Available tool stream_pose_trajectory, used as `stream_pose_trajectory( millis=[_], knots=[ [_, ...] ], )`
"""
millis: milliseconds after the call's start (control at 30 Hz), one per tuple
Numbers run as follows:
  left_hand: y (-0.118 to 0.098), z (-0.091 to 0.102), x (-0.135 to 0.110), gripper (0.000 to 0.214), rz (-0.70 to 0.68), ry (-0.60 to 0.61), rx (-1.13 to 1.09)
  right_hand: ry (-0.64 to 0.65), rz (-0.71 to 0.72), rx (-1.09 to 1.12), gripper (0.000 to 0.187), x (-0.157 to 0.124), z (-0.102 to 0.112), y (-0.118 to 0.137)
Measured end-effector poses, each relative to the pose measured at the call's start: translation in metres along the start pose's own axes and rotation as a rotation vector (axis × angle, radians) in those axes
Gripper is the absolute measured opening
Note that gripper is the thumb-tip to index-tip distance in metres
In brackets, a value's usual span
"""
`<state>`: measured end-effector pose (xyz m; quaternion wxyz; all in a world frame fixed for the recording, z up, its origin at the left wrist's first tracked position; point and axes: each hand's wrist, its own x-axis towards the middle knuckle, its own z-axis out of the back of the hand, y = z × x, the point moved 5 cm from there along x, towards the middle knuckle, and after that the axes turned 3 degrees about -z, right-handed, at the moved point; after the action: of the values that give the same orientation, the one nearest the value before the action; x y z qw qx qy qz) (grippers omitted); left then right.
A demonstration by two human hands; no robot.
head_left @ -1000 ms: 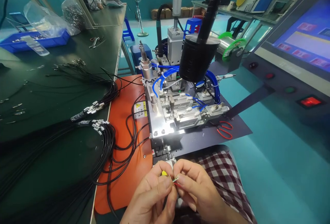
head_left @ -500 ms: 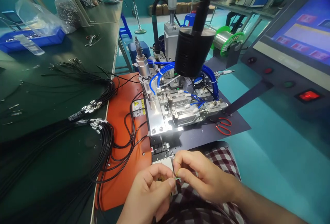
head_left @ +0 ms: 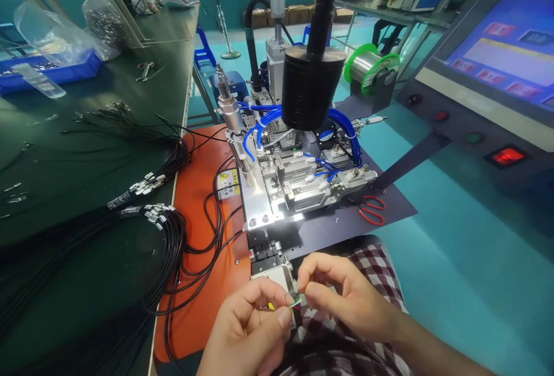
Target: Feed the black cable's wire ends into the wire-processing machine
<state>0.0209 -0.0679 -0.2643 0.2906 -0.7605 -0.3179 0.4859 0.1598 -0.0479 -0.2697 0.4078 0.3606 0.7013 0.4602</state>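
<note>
My left hand (head_left: pixel 255 327), low in the picture, pinches thin cable wires (head_left: pixel 296 302) between thumb and index finger. Green and white wire ends stick out past those fingertips. Just to the right, my right hand (head_left: pixel 340 289) has its thumb and index finger drawn together close to the wire ends. Whatever may be between the right fingertips is too small to make out. Behind both hands stands a metal bench machine (head_left: pixel 289 185) with blue air tubes (head_left: pixel 346 125). A pale metal box (head_left: pixel 274 276) sits just behind my fingers, partly covered by them.
Bundled black cables (head_left: pixel 171 249) with metal ends lie across the green bench (head_left: pixel 86 272) and orange plate (head_left: pixel 199 318). Red-handled cutters (head_left: pixel 372 211) rest right of the machine. A black cylinder (head_left: pixel 311 87) hangs above it. A control screen (head_left: pixel 506 47) and a wire spool (head_left: pixel 372 69) stand right.
My right fingertips have moved slightly apart from the left ones, and more of the green and white wire ends shows. The whole view has shifted a little.
</note>
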Motion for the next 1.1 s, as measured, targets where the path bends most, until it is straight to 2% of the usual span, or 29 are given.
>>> stream_pose_trajectory(
  millis=[167,367,600,767,1100],
  knots=[
    [0.003,-0.003,0.001,0.036,0.063,0.067,-0.087,0.026,-0.015,0.181,0.016,0.003,-0.007,-0.008],
    [0.007,-0.005,0.004,0.023,0.087,0.169,-0.272,0.048,0.019,0.345,0.027,0.004,-0.015,-0.016],
    [0.006,-0.009,0.003,0.019,0.126,0.230,-0.351,0.024,0.008,0.396,0.031,0.005,-0.019,-0.023],
    [0.006,-0.009,0.000,0.021,0.150,0.207,-0.278,0.044,0.022,0.461,0.032,0.006,-0.021,-0.030],
    [0.000,-0.007,-0.002,0.031,0.021,0.126,-0.101,0.077,0.021,0.501,0.028,0.002,-0.023,-0.030]
  ],
)
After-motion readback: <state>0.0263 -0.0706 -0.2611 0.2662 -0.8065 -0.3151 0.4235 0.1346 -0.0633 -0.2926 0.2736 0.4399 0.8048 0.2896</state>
